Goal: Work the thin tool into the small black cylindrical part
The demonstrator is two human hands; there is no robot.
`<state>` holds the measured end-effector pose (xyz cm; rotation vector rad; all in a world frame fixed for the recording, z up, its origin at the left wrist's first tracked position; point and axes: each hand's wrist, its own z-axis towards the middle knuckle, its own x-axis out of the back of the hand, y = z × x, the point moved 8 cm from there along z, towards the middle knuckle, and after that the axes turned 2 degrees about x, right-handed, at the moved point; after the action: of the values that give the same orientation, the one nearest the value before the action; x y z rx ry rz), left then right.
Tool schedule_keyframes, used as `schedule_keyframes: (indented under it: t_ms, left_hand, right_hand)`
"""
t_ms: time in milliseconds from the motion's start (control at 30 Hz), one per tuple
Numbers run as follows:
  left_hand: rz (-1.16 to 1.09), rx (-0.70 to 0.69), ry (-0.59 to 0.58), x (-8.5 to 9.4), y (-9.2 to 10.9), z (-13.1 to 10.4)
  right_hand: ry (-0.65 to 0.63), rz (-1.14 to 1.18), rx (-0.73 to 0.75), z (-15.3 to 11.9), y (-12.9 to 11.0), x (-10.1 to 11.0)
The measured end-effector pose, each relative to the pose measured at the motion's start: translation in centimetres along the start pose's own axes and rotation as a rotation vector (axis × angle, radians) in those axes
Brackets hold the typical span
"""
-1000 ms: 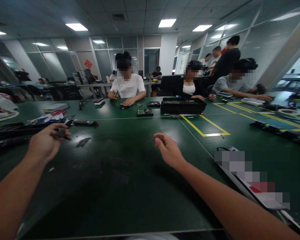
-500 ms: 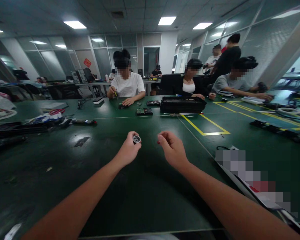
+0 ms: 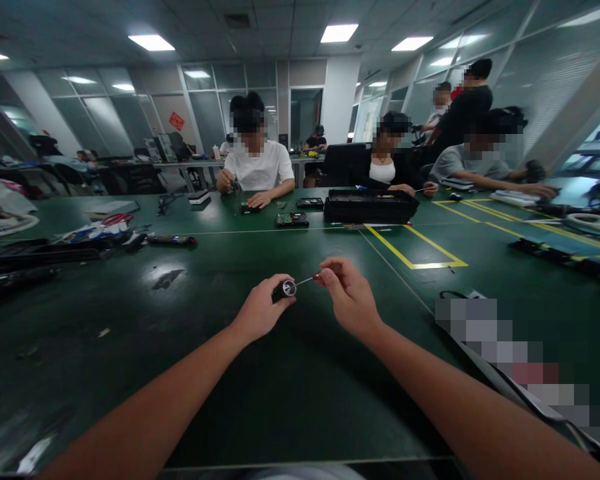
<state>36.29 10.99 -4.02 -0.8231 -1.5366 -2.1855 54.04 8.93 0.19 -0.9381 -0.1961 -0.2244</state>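
Observation:
My left hand is wrapped round a small black cylinder with a silver rim, its open end turned to the right. In my right hand is a screwdriver, gripped by its reddish handle. The thin metal shaft points left, and its tip is at the cylinder's open end; how far it reaches inside cannot be made out. Both hands are above the green table, near the middle of the view.
Across the table a person in white handles small parts near a circuard device. A long black case stands to its right. Tools and a dark pen-like tool lie at left; a pixelated white item lies at right.
The cylinder has turned from facing me to facing right. The screwdriver's shaft now shows between my hands, its tip at the cylinder. The view has shifted slightly.

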Motion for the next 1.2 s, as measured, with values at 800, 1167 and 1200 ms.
schedule_keyframes:
  t_ms: [800, 1167, 1200]
  left_hand:
    - [0.045, -0.078, 0.045, 0.3, -0.4, 0.1]
    - [0.062, -0.087, 0.012, -0.1, 0.3, 0.0]
    - [0.061, -0.084, 0.014, -0.1, 0.3, 0.0]
  right_hand:
    - [-0.195, -0.318, 0.111, 0.4, -1.6, -0.8]
    - [-0.154, -0.426, 0.029, 0.6, -1.0, -0.5]
    - [-0.173, -0.419, 0.053, 0.5, -1.1, -0.7]
